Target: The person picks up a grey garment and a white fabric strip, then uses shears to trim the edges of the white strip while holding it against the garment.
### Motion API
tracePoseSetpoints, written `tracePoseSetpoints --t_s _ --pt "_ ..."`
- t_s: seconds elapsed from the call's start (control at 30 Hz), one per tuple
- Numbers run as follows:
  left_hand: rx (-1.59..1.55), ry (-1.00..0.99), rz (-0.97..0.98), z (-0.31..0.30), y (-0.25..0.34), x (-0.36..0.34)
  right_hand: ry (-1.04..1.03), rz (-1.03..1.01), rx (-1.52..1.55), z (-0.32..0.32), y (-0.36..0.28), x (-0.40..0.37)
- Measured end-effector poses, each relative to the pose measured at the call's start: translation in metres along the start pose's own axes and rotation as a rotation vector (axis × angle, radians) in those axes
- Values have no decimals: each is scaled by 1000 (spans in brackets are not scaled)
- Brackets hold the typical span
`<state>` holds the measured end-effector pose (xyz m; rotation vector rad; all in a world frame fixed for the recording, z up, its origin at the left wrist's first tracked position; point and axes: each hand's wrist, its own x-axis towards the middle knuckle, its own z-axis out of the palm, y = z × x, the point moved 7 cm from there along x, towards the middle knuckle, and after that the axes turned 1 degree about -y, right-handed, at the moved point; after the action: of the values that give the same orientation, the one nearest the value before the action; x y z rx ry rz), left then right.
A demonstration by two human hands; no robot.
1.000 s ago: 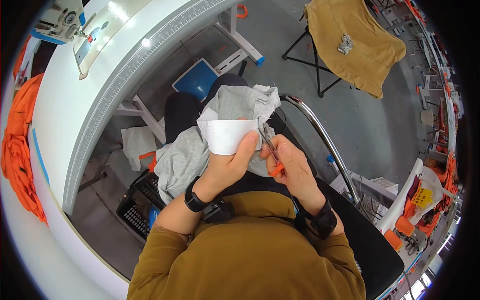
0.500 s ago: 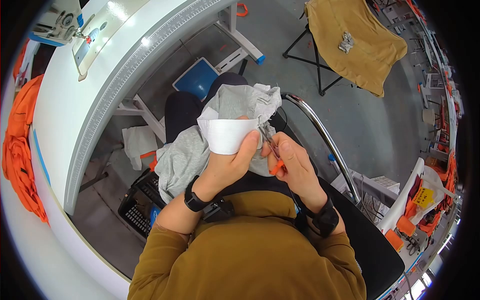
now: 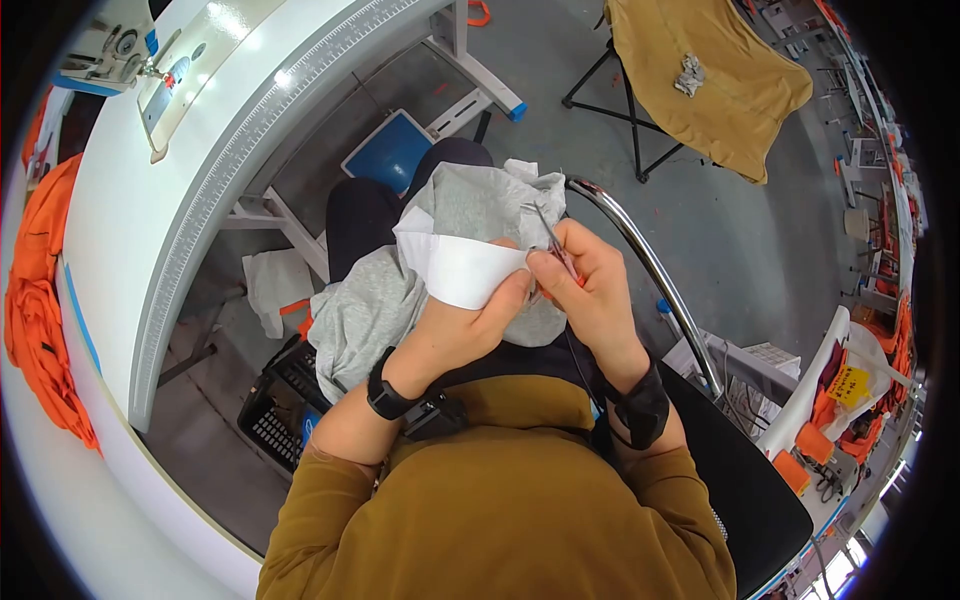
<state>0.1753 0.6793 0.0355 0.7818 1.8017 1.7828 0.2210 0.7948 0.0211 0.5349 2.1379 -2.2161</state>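
Observation:
A white fabric band (image 3: 465, 268) is curved over my left hand (image 3: 468, 335), whose thumb presses on its right end; the fingers beneath are mostly hidden. Grey knit cloth (image 3: 365, 312) lies bunched over my lap, gathered around and behind the band. Small scissors (image 3: 550, 233) with an orange part sit in my right hand (image 3: 596, 285), the blades pointing up and left over the grey cloth. The right thumb and fingertips meet at the band's right end, close to the left thumb.
To the left runs a white table with a ruler edge (image 3: 232, 150) and a sewing machine (image 3: 125, 50). Orange cloth (image 3: 45, 300) hangs beyond it. A black crate (image 3: 275, 425) stands below. A chrome chair arm (image 3: 655, 270) curves at right, near a tan cloth-covered folding stand (image 3: 710, 90).
My right hand has moved slightly up, swinging the scissor blades away from the band's edge, and its thumb now reaches the band's end. The left hand has shifted slightly right.

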Motion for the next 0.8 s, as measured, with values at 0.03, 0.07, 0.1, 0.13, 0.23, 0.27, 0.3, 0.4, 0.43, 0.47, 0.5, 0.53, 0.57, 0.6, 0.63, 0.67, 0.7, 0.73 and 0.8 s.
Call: tracePoseSetpoints --t_s 0.03,0.07,0.1,0.13,0.23,0.27,0.3,0.4,0.43,0.47,0.5,0.53,0.57,0.6,0.63,0.67,0.7,0.73,0.8 --pt "0 1 -1 0 -2 -1 -27 -5 5 2 -2 2" --pt "-44 25 -40 0 -8 -5 -27 -2 6 1 -1 3" --pt "-87 50 -78 -1 -13 -7 -54 -17 14 2 1 4" --pt "-87 49 -78 -2 -13 -6 -80 -34 21 3 1 6" --pt "-58 -95 -42 5 -11 -6 -83 -202 -127 2 -15 6" --pt "-107 45 -64 -4 -15 -11 -85 -199 -127 -1 -11 9" --pt "-155 188 -84 -13 -19 -17 56 -440 -424 -10 -22 11" --pt "-398 92 -101 -27 -7 -21 276 -617 -765 -30 -29 13" --pt "-420 187 -271 -25 -21 -25 278 -599 -736 -30 -32 13" --pt "-419 193 -277 -27 -25 -27 289 -574 -701 -29 -31 10" --pt "-470 266 -267 -35 -31 -21 239 -448 -570 -31 -25 15" --pt "-525 342 -262 -43 -36 -17 238 -452 -569 -30 -29 14" --pt "-560 353 -251 -44 -39 -15 139 -249 -189 -29 -18 17" --pt "-559 358 -256 -42 -40 -13 41 -46 188 -21 -9 18" --pt "-450 320 -185 -38 -34 -8 -1 29 369 -13 -10 17" --pt "-342 279 -112 -35 -29 -3 -2 29 369 -10 -9 18" --pt "-151 113 -25 -27 -25 1 -62 35 486 -3 -9 19" --pt "-154 114 -32 -25 -29 1 -121 45 604 2 -8 19" --pt "113 14 63 -8 -23 3 -162 87 605 5 -7 19"
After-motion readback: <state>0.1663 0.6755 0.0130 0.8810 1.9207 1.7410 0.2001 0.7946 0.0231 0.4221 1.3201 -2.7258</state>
